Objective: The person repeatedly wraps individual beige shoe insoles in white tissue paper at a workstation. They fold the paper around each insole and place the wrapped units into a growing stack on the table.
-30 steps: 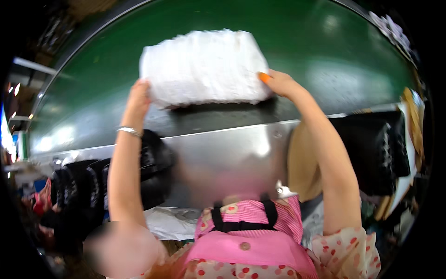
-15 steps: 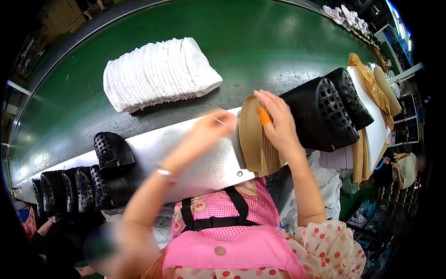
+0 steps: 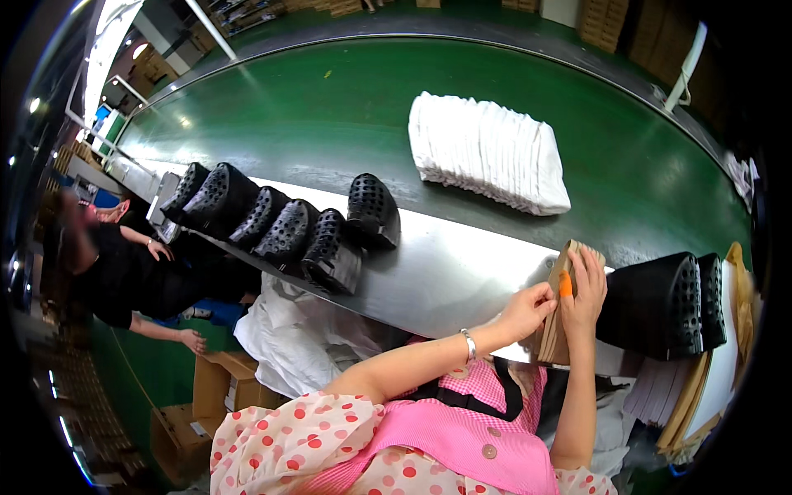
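A stack of tan, rounded, insole-like sheets (image 3: 554, 334) stands on edge on the metal ledge. My right hand (image 3: 586, 285) is over its upper part, fingers along the sheets, an orange cover on the thumb. Against the stack's left side is my left hand (image 3: 528, 312), fingertips pinched together; whatever they hold is hidden. Right of my right hand sit black perforated clogs (image 3: 656, 301), toes facing right. More such clogs stand in a row (image 3: 289, 231) along the ledge to the left, with one (image 3: 373, 210) set apart behind them.
Beyond the ledge (image 3: 450, 272), a pile of folded white cloth pieces (image 3: 491, 153) lies on the green belt (image 3: 330, 107). Paper sheets (image 3: 726, 330) stand at far right. A person in black (image 3: 140, 272) is at left, near an open carton (image 3: 223, 388). White plastic (image 3: 289, 330) hangs below.
My view has swung left, bringing the person and carton into sight. The left hand has moved in against the tan stack, its fingers now pinched; the right hand stays on the stack.
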### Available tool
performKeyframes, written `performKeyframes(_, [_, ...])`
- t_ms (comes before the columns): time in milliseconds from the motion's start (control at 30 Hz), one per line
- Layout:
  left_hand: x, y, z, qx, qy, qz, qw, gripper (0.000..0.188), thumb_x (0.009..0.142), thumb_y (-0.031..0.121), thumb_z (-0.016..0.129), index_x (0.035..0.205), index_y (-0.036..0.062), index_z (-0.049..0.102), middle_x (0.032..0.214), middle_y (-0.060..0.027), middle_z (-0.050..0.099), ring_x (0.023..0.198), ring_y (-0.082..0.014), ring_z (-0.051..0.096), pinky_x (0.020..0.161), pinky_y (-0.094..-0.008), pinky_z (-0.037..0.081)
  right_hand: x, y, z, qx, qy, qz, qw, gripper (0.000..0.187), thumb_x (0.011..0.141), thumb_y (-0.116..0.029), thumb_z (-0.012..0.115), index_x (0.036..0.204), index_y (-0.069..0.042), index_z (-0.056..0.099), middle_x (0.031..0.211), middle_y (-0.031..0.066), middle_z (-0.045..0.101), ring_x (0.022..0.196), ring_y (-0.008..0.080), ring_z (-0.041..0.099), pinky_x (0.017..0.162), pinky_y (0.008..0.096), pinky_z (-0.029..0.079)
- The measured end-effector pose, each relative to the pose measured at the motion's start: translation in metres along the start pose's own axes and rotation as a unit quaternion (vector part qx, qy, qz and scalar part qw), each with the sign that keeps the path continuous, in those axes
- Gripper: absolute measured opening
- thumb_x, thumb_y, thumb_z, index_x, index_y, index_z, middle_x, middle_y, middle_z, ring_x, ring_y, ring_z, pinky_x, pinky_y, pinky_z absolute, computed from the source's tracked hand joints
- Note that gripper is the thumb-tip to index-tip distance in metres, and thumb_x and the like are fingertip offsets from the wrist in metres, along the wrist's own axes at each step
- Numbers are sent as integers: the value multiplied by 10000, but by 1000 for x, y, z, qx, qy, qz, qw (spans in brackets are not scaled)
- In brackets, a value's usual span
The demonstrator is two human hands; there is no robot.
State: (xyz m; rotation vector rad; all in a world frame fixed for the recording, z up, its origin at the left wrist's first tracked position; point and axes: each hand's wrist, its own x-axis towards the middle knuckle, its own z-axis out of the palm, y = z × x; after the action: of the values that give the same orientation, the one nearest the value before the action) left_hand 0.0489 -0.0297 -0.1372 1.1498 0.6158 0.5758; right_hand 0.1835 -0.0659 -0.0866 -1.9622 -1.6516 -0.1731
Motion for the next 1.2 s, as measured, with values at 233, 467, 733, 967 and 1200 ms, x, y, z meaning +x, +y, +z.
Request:
performKeyframes(233, [-31,61,-98,-36,72,50,996,92,973,186,560,947,102,535,861,55,472,830,-50,425,779,-224,396,0,26,1,35,30,-13,999,430,852,-97,588,1282,-75,581,1341,158,535,1268,353,478,1065,444,369])
performKeyframes(467, [-52,115,-102,-211,52,72,973,379,936,168,559,1286,30,511,1241,-78,601,1159,-201,579,1019,-360,455,-20,-28,-93,68,80,-6,994,499,780,-83,713,1262,-60,588,1303,144,567,1205,338,542,997,422,443])
performKeyframes(733, [-42,107,-126,-412,-39,17,910,377,992,252,466,1304,46,519,1267,-118,610,1153,-265,599,992,-428,501,-58,111,-306,-114,299,221,921,144,852,-87,676,990,-46,670,921,123,661,845,265,627,754,350,490])
performKeyframes(967, [-50,110,-117,-445,10,9,895,402,1027,321,457,1326,64,531,1327,-129,583,1191,-291,580,1014,-470,479,-93,241,-300,-112,201,314,921,163,844,-166,695,915,-26,652,841,102,642,730,192,594,677,307,472])
performKeyframes(1200, [-38,108,-109,-386,38,12,922,403,1023,270,482,1350,36,488,1309,-110,593,1177,-254,590,1026,-421,475,-42,230,-343,11,245,253,936,66,922,-88,610,881,-37,601,739,-28,543,675,57,477,615,219,399])
